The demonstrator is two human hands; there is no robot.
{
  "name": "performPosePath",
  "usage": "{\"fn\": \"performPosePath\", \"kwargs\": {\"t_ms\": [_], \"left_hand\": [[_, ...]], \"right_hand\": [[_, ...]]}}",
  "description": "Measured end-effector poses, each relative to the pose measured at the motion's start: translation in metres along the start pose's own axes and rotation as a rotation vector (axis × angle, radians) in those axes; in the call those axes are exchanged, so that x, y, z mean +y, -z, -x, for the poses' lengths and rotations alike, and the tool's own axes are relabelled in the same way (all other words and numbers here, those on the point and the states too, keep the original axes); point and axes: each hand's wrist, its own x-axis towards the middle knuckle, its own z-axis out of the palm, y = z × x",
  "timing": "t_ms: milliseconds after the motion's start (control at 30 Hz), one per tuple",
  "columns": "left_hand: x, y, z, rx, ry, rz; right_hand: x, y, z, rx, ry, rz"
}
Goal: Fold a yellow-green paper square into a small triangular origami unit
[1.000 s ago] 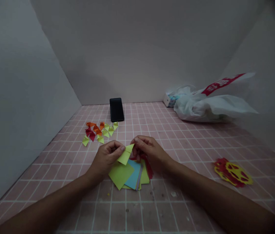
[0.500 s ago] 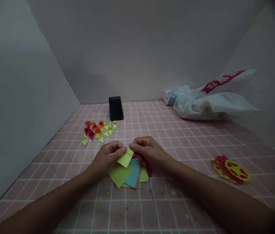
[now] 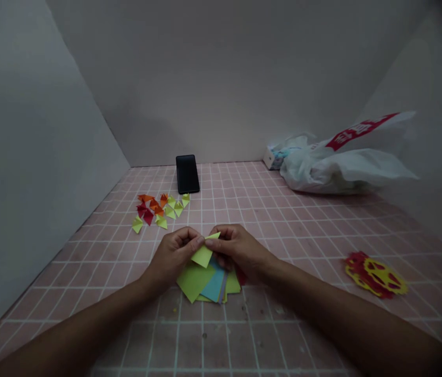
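Between my two hands is a small yellow sheet of folded paper. My left hand pinches its left side between thumb and fingers. The thumb and fingers of my right hand close on its upper right edge, where a flap stands up in a point. Both thumbs nearly meet at the top of the paper. Under the hands lies a fanned stack of coloured paper squares, green, blue, purple, yellow and red, partly covered by the held sheet and my right hand.
Several small folded paper pieces in red, orange and yellow lie beyond my left hand. Behind them stands a black phone. At the back right are a white plastic bag and a small box. Red and yellow cutouts lie on the right.
My right thumb has moved left and down across the yellow paper, close to the left thumb. The paper's upper right edge now rises in a pointed flap.
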Motion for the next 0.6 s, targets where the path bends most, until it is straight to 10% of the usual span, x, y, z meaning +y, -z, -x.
{"fn": "performPosePath", "kwargs": {"t_ms": [400,600], "left_hand": [[0.0073,0.0064,-0.0022,-0.078,-0.082,-0.113],[0.0055,0.0096,-0.0022,-0.016,-0.409,-0.225]], "right_hand": [[-0.0047,0.0005,-0.0005,0.074,0.036,0.004],[-0.0060,0.0041,-0.0029,-0.067,-0.046,-0.279]]}}
